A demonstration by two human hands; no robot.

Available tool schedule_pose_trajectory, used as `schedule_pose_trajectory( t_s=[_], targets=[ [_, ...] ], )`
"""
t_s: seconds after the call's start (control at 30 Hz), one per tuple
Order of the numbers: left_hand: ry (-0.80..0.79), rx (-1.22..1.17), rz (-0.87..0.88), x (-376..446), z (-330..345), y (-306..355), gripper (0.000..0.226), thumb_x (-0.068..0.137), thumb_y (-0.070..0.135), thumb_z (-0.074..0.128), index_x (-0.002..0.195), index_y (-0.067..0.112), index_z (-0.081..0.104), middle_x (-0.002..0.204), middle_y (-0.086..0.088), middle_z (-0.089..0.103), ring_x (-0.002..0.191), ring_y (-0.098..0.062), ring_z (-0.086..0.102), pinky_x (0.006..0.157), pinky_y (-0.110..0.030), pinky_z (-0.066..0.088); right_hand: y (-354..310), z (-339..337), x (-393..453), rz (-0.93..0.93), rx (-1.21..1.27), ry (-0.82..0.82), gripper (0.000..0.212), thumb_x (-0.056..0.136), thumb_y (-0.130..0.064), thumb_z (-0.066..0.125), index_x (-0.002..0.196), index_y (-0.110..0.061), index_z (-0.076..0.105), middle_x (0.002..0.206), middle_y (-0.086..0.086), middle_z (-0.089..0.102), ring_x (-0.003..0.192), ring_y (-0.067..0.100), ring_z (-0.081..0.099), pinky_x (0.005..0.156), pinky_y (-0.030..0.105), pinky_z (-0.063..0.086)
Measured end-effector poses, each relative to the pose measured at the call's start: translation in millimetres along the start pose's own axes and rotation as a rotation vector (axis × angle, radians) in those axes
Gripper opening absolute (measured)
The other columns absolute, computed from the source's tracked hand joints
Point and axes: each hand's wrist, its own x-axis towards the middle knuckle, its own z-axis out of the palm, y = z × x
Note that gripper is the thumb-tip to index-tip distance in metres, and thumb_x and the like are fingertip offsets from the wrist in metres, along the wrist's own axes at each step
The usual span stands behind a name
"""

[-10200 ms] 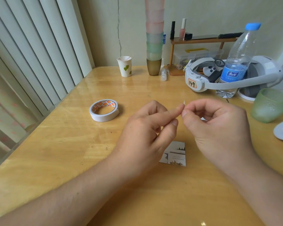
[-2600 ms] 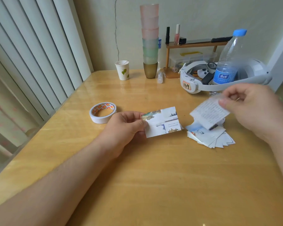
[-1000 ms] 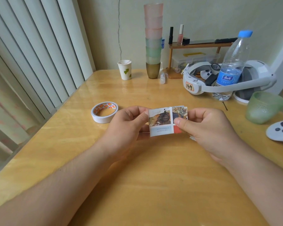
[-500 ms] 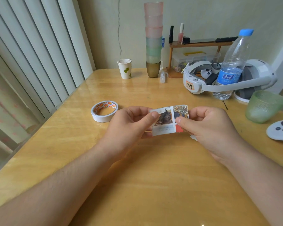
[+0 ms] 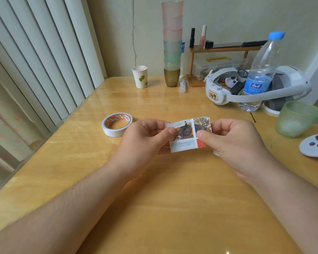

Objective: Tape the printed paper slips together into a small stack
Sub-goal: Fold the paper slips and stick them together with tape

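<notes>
Paper slips (image 5: 186,136) pinched between left hand (image 5: 145,142) and right hand (image 5: 233,143).

The printed paper slips (image 5: 188,136) are marked with brown pictures, a pale blue text band and a red corner. The tape roll (image 5: 116,124) is white outside, with orange and red checks inside. The worktop (image 5: 173,198) is honey-yellow wood. The stacked cups (image 5: 172,43) are tinted pink, green and amber. The bottle (image 5: 261,74) is capped and labelled in blue.
</notes>
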Motion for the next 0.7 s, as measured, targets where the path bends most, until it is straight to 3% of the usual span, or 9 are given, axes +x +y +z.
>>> schedule_pose_trajectory(
  t_s=[0.17, 0.3, 0.4, 0.53, 0.7],
  targets=[
    [0.001, -0.025, -0.019, 1, -1, 2, 0.008, 0.099, 0.007, 0.067, 0.098, 0.003, 0.073, 0.068, 0.006, 0.074, 0.068, -0.01, 0.073, 0.07, -0.03, 0.064, -2, 1, -2, -0.015, 0.03, 0.028, 0.025, 0.081, -0.014, 0.086, 0.073, -0.014, 0.062, 0.076, 0.021, 0.072, 0.061, 0.018, 0.058, 0.06, 0.032, 0.044],
    [-0.019, -0.091, -0.03, 1, -1, 3, 0.007, 0.099, 0.005, 0.066, 0.095, 0.003, 0.072, 0.065, 0.005, 0.072, 0.064, -0.009, 0.072, 0.066, -0.027, 0.063, -8, 3, -4, 0.059, 0.203, -0.041, 0.033, 0.087, -0.004, 0.078, 0.106, -0.019, 0.056, 0.084, 0.009, 0.077, 0.068, 0.018, 0.07, 0.066, 0.033, 0.05],
    [-0.031, -0.101, -0.021, 1, -1, 2, 0.006, 0.098, 0.004, 0.067, 0.096, 0.002, 0.072, 0.069, 0.002, 0.074, 0.065, -0.01, 0.072, 0.064, -0.026, 0.061, -7, 5, -3, 0.167, 0.302, -0.151, 0.042, 0.086, -0.005, 0.078, 0.121, -0.021, 0.06, 0.095, 0.008, 0.079, 0.077, 0.018, 0.068, 0.073, 0.035, 0.052],
    [-0.021, -0.072, -0.016, 1, -1, 0, 0.005, 0.096, 0.005, 0.071, 0.098, 0.003, 0.074, 0.079, -0.006, 0.078, 0.072, -0.014, 0.075, 0.067, -0.03, 0.062, 0, 9, -1, 0.256, 0.323, -0.223, 0.016, 0.09, -0.012, 0.076, 0.106, -0.015, 0.074, 0.093, 0.006, 0.077, 0.081, 0.016, 0.065, 0.074, 0.032, 0.05],
    [-0.023, -0.061, 0.003, 2, 0, -1, 0.004, 0.095, 0.003, 0.07, 0.098, 0.002, 0.073, 0.068, 0.003, 0.074, 0.061, -0.005, 0.069, 0.061, -0.02, 0.057, 5, 9, 1, 0.169, 0.336, -0.199, 0.015, 0.088, 0.002, 0.074, 0.098, -0.009, 0.075, 0.078, 0.001, 0.075, 0.065, 0.008, 0.065, 0.069, 0.026, 0.052]
  ],
)
